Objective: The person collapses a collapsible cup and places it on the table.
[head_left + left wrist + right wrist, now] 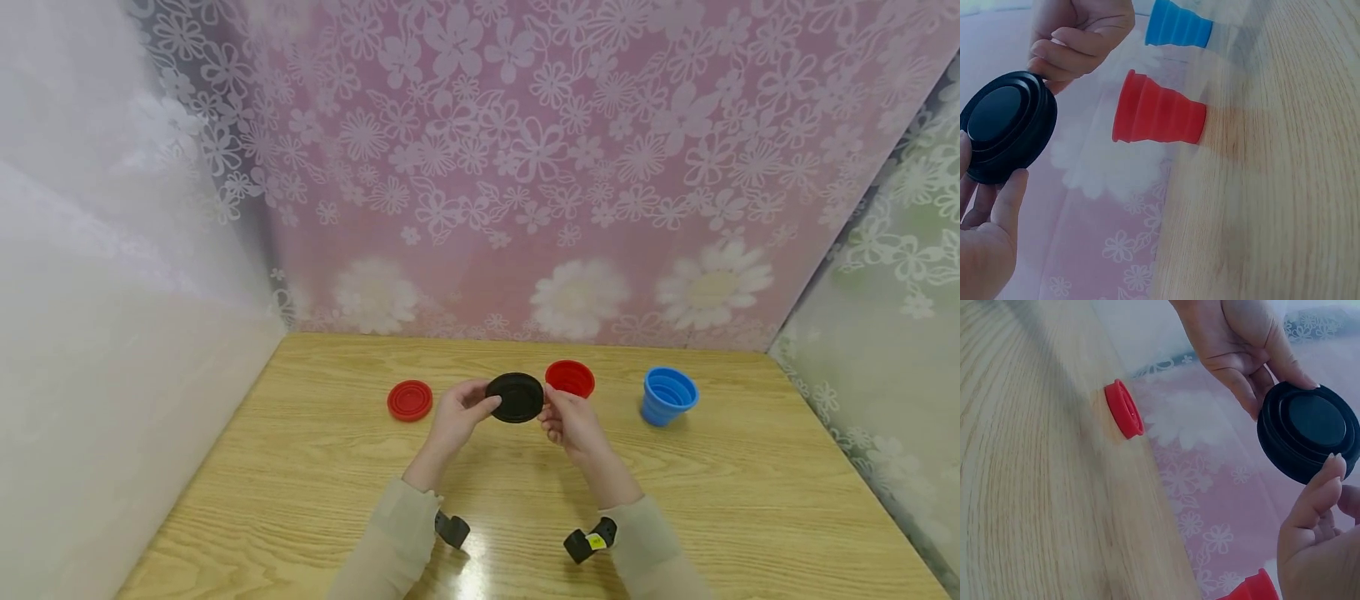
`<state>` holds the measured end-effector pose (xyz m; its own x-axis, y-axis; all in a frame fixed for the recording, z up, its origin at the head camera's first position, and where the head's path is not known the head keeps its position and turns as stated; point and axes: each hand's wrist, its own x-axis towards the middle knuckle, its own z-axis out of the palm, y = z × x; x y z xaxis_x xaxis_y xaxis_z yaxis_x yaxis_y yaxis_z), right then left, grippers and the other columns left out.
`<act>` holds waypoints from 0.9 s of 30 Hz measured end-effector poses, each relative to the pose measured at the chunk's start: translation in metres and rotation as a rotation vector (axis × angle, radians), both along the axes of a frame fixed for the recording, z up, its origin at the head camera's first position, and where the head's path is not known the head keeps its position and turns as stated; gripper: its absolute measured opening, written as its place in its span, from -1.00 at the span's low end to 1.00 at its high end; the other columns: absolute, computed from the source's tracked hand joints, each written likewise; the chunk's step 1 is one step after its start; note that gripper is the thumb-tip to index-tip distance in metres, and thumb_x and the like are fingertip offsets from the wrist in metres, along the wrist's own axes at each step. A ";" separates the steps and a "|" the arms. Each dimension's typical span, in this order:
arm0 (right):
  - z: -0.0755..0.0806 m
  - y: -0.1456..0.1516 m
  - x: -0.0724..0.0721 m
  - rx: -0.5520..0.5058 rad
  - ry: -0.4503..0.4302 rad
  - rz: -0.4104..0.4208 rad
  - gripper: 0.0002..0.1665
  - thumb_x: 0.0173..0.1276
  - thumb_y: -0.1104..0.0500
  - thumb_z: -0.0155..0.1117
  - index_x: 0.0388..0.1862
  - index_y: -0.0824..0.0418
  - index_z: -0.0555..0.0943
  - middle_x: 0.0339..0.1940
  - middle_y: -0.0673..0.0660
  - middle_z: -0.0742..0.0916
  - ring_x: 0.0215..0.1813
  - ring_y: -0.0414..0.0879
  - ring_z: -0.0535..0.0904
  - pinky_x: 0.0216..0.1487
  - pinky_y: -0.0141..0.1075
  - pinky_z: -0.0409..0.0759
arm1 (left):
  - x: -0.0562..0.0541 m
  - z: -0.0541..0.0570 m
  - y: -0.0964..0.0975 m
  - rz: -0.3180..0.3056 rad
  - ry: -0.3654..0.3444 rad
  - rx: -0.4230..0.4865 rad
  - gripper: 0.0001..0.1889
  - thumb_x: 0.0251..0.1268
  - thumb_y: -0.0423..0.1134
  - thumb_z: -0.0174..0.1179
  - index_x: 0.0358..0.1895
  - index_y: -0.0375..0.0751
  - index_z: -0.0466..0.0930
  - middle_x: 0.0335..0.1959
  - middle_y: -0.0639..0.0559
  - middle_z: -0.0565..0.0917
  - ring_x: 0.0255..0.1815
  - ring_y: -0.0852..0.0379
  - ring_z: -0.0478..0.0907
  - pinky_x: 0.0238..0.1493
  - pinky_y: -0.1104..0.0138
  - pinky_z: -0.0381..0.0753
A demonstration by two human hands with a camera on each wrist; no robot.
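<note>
A round black collapsible cup, folded flat into a ringed disc, is held up above the table between both hands. My left hand pinches its left edge, thumb on the near face and fingers behind. On the opposite edge, my right hand grips the rim between thumb and fingertips. Just behind the right hand stands an expanded red cup, partly covered by that hand in the head view. The left wrist view shows this red cup upright with stepped walls, apart from the black one.
A flattened red collapsible cup lies on the wooden table left of my left hand. An expanded blue cup stands farther right. Flowered pink sheeting closes off the back, with pale sheets at both sides.
</note>
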<state>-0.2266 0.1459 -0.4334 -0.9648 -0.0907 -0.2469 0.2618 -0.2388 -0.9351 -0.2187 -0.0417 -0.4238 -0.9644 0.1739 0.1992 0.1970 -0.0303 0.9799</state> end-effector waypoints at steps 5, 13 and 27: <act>-0.002 0.004 -0.001 -0.012 -0.066 0.077 -0.72 0.36 0.04 -0.01 -0.44 0.17 0.51 -0.70 0.05 0.54 -0.69 -0.23 0.42 -0.63 -0.53 0.43 | 0.000 0.000 0.000 -0.017 0.055 -0.032 -0.77 0.11 -0.48 0.14 -0.13 -0.49 0.53 -0.26 -0.24 0.58 -0.24 0.05 0.52 -0.21 0.35 0.52; -0.005 0.007 -0.001 -0.017 -0.093 0.137 -0.69 0.38 0.02 -0.07 -0.44 0.20 0.43 -0.60 0.11 0.65 -0.65 -0.21 0.53 -0.55 -0.50 0.51 | -0.001 -0.001 0.000 -0.061 0.103 -0.018 -0.76 0.11 -0.51 0.12 -0.12 -0.52 0.51 -0.20 -0.30 0.56 -0.13 -0.17 0.49 -0.19 0.32 0.53; -0.007 0.010 0.002 -0.247 -0.111 0.161 -0.72 0.38 0.13 -0.04 -0.42 0.25 0.53 -0.53 0.15 0.68 -0.50 -0.16 0.63 -0.40 -0.47 0.55 | 0.000 0.001 -0.002 -0.138 0.079 -0.020 -0.60 0.17 -0.53 0.05 0.12 -0.48 0.35 0.12 -0.33 0.37 0.14 -0.10 0.31 0.00 0.29 0.42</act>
<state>-0.2246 0.1557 -0.4403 -0.9016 -0.3105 -0.3012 0.4117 -0.4024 -0.8177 -0.2187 -0.0440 -0.4228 -0.9126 0.3083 0.2684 0.2685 -0.0432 0.9623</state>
